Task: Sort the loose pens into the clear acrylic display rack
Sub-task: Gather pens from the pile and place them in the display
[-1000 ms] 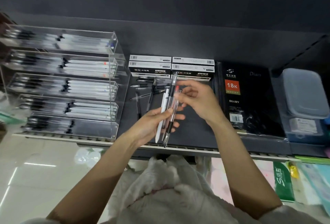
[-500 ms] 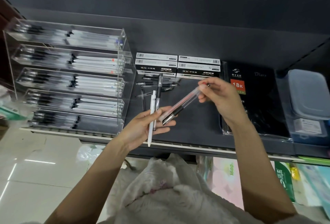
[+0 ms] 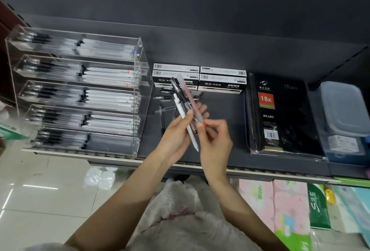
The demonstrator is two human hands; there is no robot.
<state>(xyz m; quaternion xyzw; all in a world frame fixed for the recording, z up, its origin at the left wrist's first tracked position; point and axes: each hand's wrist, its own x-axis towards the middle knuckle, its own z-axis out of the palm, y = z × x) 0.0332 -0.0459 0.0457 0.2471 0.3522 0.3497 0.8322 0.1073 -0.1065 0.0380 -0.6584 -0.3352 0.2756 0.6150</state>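
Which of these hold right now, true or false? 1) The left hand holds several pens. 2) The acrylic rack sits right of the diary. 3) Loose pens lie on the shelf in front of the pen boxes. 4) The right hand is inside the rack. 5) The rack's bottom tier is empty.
1) True: the left hand grips a bundle of pens.
2) False: the acrylic rack stands at the shelf's left end; the diary lies right of the hands.
3) True: loose pens lie in front of the pen boxes.
4) False: the right hand touches the bundle's lower end.
5) False: the bottom tier holds pens.
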